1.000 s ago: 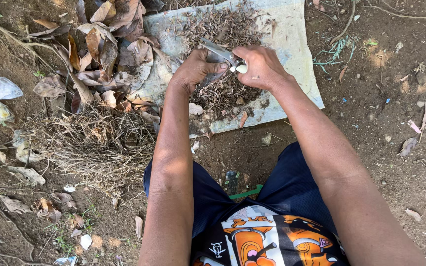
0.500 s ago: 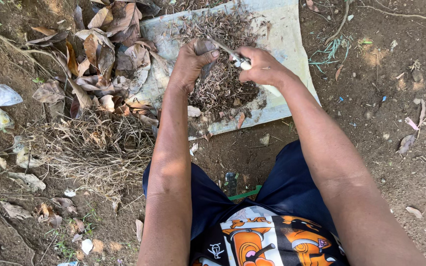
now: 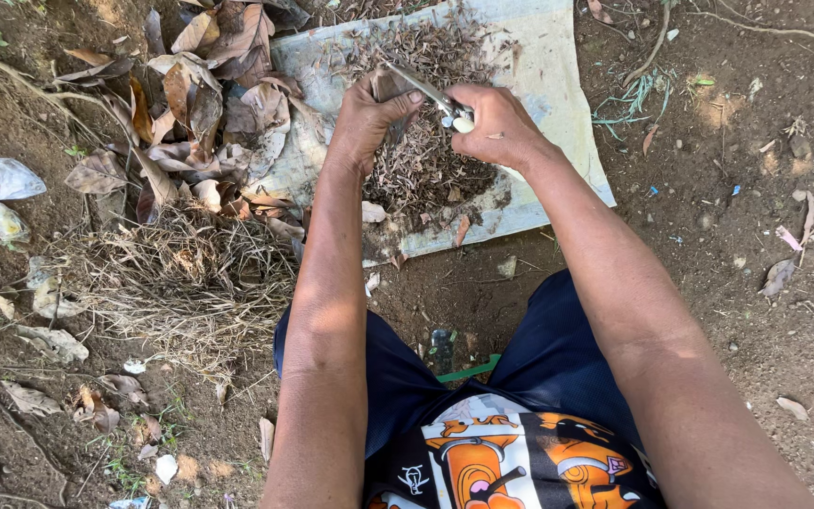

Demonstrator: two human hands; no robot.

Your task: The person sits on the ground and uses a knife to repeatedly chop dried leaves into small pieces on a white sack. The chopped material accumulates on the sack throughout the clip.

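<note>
While both arms reach forward over bare dirt, the right hand (image 3: 494, 127) is clenched around the pale handle of a knife (image 3: 431, 96), whose blade slants up and left toward the left hand (image 3: 366, 118). That left hand is curled around a dark bit of dry leaf, pressed against the blade, with the 2 hands close together. Below them a heap of chopped leaf scraps (image 3: 426, 160) lies on a pale sheet (image 3: 558, 113) spread on the ground. Whole brown leaves (image 3: 200, 104) pile at the sheet's left edge, with dry grass (image 3: 181, 273) nearer.
</note>
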